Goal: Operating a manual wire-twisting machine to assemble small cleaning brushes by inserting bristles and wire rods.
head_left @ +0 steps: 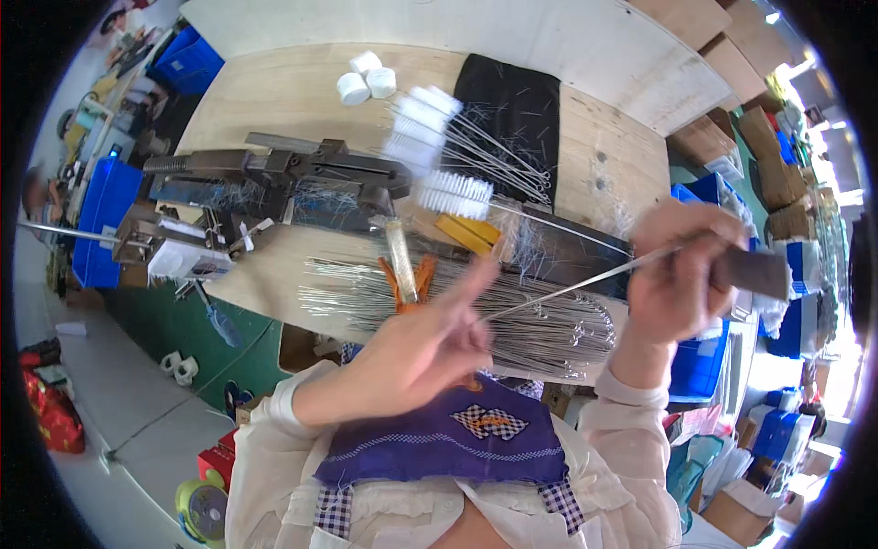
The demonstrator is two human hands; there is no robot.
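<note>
- Thin metal rod (585, 282): slants over the bench, one end at the left hand's fingers, the other at the right fist.
- Right hand (684, 270): clenched round a dark, square-ended handle (757, 274); blurred. Whether rod and handle join, cannot tell.
- Left hand (430, 352): index finger stretched out, other fingers curled near the rod's end; pinched on it or merely beside it, cannot tell.
- White bristle brush (455, 194): up-left of the right hand, its thin stem running toward that fist; held or not, unclear.
- Yellow block (468, 234): just below the brush head.
- Wire pile (540, 325): looped ends to the right, under the rod.
- Orange-handled tool (426, 273): at the pile, just above the left hand.
- Dark metal clamp (315, 174): left of the brush.
- More white brushes (419, 128): bunched, stems partly over black cloth (512, 82).
- Three white cylinders (380, 83): grouped at the back of the wooden bench (283, 87).
</note>
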